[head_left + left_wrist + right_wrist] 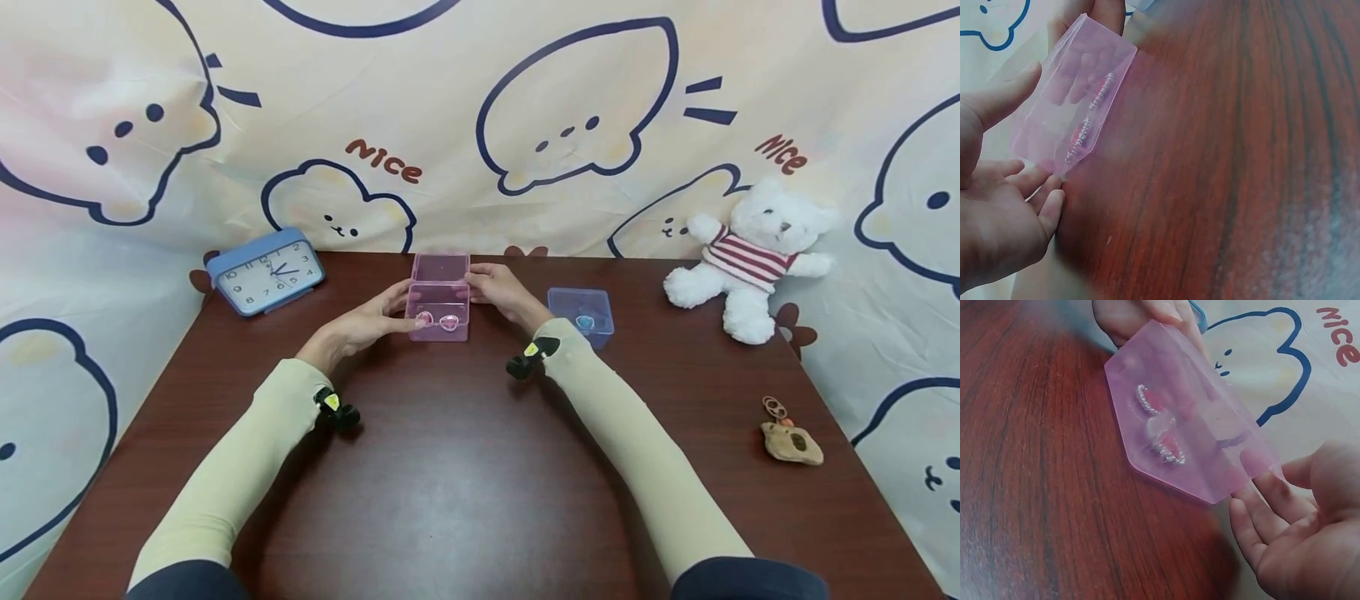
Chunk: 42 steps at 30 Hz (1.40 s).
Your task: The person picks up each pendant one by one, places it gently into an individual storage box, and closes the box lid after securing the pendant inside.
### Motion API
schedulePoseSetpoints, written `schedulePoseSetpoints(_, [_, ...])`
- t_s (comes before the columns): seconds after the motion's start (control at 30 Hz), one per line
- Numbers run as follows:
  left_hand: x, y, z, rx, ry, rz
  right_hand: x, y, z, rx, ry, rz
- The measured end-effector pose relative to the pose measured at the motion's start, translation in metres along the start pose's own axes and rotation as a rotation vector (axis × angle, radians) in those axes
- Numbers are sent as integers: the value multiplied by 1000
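A clear pink plastic box stands at the back middle of the table with its lid raised. Inside lie two pink pieces with silvery beaded edges, also visible through the wall in the right wrist view. My left hand holds the box's left side, thumb toward the front and fingers farther back. On the right side, my right hand pinches the box near the lid's hinge, thumb and fingers at its edge. Its other fingers curl beneath in the right wrist view.
A clear blue box with a light blue ring-like piece inside stands right of my right hand. A blue clock is at the back left, a white teddy bear at the back right. A plush keychain lies near the right edge.
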<state>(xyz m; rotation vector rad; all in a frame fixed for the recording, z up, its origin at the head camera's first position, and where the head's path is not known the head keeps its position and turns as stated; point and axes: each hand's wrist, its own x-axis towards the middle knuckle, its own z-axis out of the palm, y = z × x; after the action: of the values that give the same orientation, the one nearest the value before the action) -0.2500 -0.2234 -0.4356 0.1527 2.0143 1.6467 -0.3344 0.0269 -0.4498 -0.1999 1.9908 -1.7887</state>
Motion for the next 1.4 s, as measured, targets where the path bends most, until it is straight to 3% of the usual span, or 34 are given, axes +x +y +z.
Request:
schedulePoseSetpoints(0.2, [0, 3, 0, -4, -16, -7, -3, -4, 0, 20, 9, -26])
schedulePoseSetpoints(0.37, [-2, 6, 2, 47, -21, -32, -5, -9, 0, 33, 37, -29])
schedulePoseSetpoints(0.5, [-2, 7, 3, 70, -21, -13, -6, -14, 1, 28, 48, -53])
schedulePoseSetpoints(0.8, [-4, 7, 3, 74, -27, -33, -13, -24, -2, 26, 32, -26])
schedulePoseSetpoints(1.17, [-2, 5, 3, 88, -35, -30, -13, -35, -3, -32, 10, -22])
schedulePoseSetpoints(1.4, [-4, 4, 1, 98, -34, -52, -20, -38, 1, -130, 7, -13])
